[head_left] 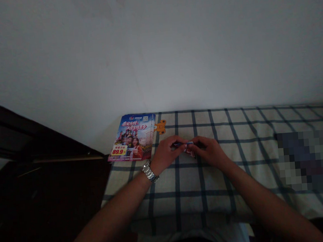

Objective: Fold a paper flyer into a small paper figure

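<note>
My left hand and my right hand meet over the checked cloth, fingers curled together around a small folded piece of paper or card with blue and pink print. Both hands pinch it between them just above the cloth. A metal watch is on my left wrist. The dim light hides the details of the small piece.
A stack of colourful printed flyers lies at the cloth's far left corner, with a small orange cut-out beside it. A white wall rises behind. Dark wooden furniture is on the left. A blurred-out patch lies at right.
</note>
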{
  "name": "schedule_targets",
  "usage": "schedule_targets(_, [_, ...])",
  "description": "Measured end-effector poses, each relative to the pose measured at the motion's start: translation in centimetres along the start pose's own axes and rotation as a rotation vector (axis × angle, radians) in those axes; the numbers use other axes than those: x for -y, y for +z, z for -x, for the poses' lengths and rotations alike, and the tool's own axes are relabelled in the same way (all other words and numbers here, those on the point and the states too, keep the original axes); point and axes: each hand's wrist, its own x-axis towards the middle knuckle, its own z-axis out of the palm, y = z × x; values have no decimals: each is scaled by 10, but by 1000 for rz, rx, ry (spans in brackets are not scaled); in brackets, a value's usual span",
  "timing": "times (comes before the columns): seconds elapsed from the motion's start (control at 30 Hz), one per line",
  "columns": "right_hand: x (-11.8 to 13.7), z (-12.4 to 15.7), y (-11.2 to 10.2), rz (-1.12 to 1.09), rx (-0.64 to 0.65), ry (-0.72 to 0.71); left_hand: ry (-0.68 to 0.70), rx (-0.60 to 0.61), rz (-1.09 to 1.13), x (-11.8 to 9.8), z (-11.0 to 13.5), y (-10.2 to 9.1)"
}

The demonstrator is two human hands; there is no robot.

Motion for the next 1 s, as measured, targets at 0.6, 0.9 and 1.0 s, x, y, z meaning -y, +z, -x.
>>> schedule_targets(0.6, [-1,-1,-2,91,-12,-51,-6,-6,4,-3,0,1])
schedule_targets(0.9, [-1,0,0,5,26,21,9,3,3,-2,0,1])
schedule_targets(1.0, [0,0,-1,7,29,-1,6,-1,-16,-2,1,0])
